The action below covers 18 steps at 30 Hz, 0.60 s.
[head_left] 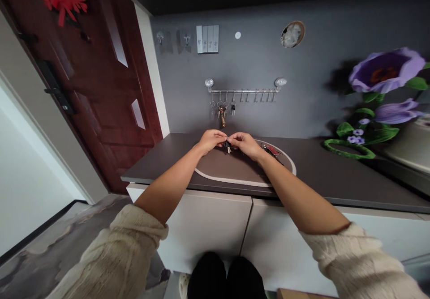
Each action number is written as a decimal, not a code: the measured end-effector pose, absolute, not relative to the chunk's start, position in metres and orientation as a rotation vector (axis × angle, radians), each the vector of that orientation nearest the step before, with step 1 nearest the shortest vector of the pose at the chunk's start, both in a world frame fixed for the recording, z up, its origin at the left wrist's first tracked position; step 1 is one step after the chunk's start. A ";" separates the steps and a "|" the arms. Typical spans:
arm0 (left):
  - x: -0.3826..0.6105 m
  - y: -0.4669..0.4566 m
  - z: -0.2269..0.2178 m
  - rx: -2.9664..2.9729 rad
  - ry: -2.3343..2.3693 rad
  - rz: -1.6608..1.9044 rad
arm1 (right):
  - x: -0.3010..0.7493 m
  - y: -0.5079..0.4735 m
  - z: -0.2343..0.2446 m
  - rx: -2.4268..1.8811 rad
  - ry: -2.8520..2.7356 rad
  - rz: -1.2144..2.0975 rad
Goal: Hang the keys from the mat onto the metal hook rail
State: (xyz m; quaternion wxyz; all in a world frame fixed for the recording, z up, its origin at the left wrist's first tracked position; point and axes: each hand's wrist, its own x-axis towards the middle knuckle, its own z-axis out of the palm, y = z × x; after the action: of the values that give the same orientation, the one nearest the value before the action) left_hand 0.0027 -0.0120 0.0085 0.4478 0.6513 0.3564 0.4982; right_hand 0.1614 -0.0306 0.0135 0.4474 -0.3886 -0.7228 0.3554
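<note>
Both my hands meet over an oval brown mat with a pale rim [235, 180] on a dark countertop [322, 173]. My left hand [211, 140] and my right hand [246, 144] pinch a small dark key or key fob [228, 146] between their fingertips, just above the mat. More keys with a red tag [270, 150] lie on the mat right of my right hand. My cream sleeves are pushed up to the elbows.
A chrome hook rail [244, 90] on the grey wall carries a few hanging keys [222, 111] at its left end. A dark red door [97, 84] stands at the left. Purple flower decorations [386, 73] sit at the right. White cabinet fronts [215, 227] lie below the counter.
</note>
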 end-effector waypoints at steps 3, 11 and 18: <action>0.003 -0.012 0.008 1.617 0.855 1.234 | 0.161 -0.029 0.012 -0.962 -1.779 0.893; 0.001 -0.009 0.008 1.525 0.804 1.233 | 0.163 -0.022 0.009 -0.921 -1.692 0.941; 0.003 -0.011 0.010 1.462 0.806 1.246 | 0.164 -0.025 0.012 -0.914 -1.572 0.915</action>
State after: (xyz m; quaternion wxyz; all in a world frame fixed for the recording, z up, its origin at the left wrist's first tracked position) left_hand 0.0029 -0.0110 0.0098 0.5051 0.6057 0.3341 0.5162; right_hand 0.1636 -0.0246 0.0121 0.5252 -0.3820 -0.6573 0.3824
